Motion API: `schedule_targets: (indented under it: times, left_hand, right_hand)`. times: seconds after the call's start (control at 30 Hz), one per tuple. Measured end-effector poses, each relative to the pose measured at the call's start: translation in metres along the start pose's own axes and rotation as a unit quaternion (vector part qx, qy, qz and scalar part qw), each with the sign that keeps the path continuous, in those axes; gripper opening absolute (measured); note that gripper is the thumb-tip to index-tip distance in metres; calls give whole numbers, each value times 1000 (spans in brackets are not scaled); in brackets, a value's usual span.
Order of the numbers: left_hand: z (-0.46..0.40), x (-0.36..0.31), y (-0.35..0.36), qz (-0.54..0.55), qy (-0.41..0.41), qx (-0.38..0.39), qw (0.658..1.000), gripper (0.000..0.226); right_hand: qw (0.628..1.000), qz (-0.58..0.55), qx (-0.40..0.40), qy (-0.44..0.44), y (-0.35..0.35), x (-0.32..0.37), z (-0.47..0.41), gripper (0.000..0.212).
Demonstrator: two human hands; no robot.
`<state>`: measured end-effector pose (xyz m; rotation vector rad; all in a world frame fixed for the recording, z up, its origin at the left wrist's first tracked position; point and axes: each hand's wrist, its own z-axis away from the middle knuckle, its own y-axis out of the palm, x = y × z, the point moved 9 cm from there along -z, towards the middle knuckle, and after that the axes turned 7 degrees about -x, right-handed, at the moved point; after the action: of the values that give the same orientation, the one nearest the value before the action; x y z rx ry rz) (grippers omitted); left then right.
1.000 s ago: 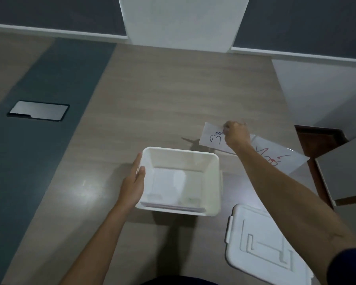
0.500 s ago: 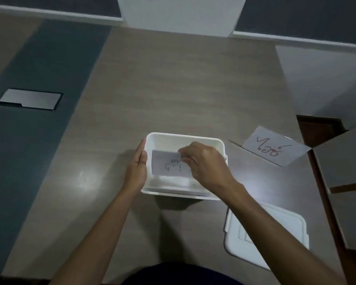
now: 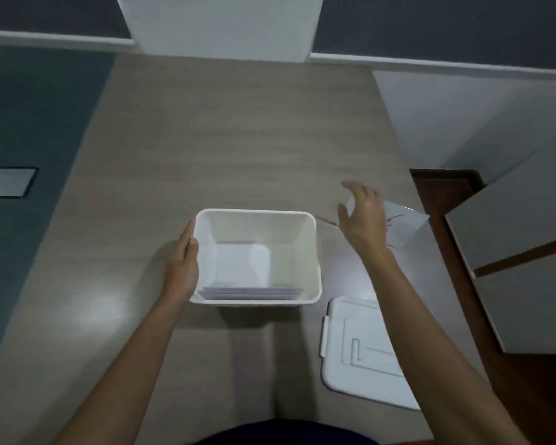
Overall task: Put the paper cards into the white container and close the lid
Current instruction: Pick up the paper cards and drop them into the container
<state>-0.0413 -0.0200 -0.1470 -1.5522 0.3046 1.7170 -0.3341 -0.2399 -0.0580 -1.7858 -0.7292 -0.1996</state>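
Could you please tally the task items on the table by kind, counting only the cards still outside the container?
Containers: 1, the white container, open.
Lids: 1, the lid, lying beside the container.
Cards outside: 1, the card, partly under the right hand.
Total: 3. The stack inside cannot be counted.

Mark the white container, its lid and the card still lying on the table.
white container (image 3: 315, 252), head view, on its right wall.
lid (image 3: 360, 358), head view, on its embossed top face.
card (image 3: 405, 226), head view, on the part showing right of the hand.
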Motion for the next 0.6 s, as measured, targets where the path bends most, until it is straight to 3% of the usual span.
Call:
schedule_targets:
  times: [0.07,0.13,0.27,0.37,0.5,0.6]
  left_hand:
    - [-2,-5,5,3,12,7,1000,43]
    - [-4,-8,10,8,16,13,1000,43]
    - [-5,-13,16,-11,23,20,999,43]
    - [-5,-13,17,-16,20,23,999,44]
    - [-4,-14,17,-12,20,23,999,44]
    - [-4,-15,17,4,11,21,1000,43]
  right_hand:
    - [990,117,39,72,0,-66,-23,65]
    - [969,185,107,123,5,-112,-27,66]
    - [975,167,109,99,-1,-117,-29,30]
    - [993,78,41,79,-17,-76,-29,23]
    - [987,-89,-110,-77,-69,45,-17,18]
    - [966,-159,-91,-180,-72,125,14,19]
